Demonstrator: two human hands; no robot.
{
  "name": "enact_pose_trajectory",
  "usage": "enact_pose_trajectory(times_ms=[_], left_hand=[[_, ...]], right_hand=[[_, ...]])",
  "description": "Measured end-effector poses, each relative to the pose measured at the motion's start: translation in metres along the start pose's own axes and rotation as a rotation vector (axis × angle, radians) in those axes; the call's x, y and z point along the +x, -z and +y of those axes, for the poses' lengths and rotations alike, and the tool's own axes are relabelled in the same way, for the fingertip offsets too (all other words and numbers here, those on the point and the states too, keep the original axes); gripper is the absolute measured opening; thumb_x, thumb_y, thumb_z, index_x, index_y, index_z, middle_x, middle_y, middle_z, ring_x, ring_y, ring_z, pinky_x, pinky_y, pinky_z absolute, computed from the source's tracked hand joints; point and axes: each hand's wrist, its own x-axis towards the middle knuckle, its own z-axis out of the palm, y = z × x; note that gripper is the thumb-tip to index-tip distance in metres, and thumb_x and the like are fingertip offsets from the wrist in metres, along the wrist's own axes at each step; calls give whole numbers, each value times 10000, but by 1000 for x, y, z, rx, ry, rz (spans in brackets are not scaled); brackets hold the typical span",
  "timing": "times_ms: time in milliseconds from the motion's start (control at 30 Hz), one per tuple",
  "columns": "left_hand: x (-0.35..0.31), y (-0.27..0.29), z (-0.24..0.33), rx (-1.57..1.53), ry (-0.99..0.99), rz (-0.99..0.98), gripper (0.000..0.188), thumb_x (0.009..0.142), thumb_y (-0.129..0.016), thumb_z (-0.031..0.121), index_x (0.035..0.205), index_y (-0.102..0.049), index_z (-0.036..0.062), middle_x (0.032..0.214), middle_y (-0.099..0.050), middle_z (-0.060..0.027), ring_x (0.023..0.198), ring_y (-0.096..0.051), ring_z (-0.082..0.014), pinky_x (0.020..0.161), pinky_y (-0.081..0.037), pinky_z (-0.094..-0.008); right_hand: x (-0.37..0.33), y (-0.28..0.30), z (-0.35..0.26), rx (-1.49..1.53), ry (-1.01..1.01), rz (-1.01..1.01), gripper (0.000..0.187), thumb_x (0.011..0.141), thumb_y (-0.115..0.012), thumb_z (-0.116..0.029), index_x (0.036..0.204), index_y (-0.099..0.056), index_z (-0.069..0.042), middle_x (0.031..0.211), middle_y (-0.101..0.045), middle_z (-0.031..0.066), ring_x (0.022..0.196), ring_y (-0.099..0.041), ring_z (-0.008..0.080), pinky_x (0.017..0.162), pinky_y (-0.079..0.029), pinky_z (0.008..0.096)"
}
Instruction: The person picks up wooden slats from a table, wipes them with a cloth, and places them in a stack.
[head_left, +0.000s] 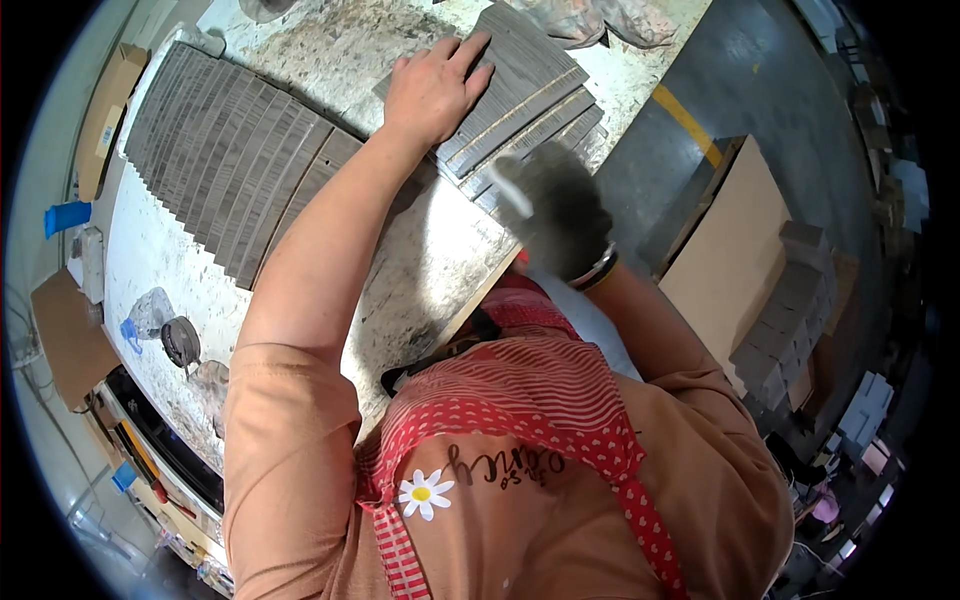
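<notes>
My bare left hand lies with spread fingers on a stack of grey wood-grain boards near the table's corner. Several layers of the stack show as steps with pale edges toward me. My right hand, in a dark glove, is beside the near right end of that stack. Motion smears its fingers, and a pale patch shows at their tips; I cannot make out whether it is a held thing or part of the glove. Left of my left forearm, a long row of overlapping grey boards fans across the table.
The white worktable is stained and dusty. A dark round roll and clear plastic sit at its left. Crumpled plastic lies at the far edge. Right of the table stand a large cardboard box and stacked grey pieces.
</notes>
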Motion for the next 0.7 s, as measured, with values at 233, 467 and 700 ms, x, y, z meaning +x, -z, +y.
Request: enact_pose_trajectory(times_ms=[233, 467, 700], left_hand=[[-1, 3, 1, 15, 4, -1, 450, 962, -471, 418, 1364, -490, 217, 1264, -589, -114, 1065, -605, -342, 900, -451, -450], [-1, -3, -1, 27, -7, 17, 448, 962, -474, 418, 1364, -490, 221, 1254, -592, -109, 1057, -606, -334, 896, -451, -446], [1, -3, 1, 14, -9, 35, 443, 960, -479, 411, 1359, -496, 221, 1260, -587, -98, 1083, -589, -324, 908, -438, -434]], right_hand=[[0, 2, 10, 12, -51, -79, 278, 698, -715, -146, 961, -667, -69, 789, -600, 124, 723, -590, 327, 649, -496, 435], [-4, -1, -31, 247, -75, -242, 194, 747, -703, -176, 873, -614, -58, 814, -601, 147, 717, -602, 328, 637, -506, 436], [-4, 0, 68, -167, 1, -5, 288, 741, -669, -148, 1016, -656, -65, 859, -627, 106, 818, -594, 288, 710, -501, 405]])
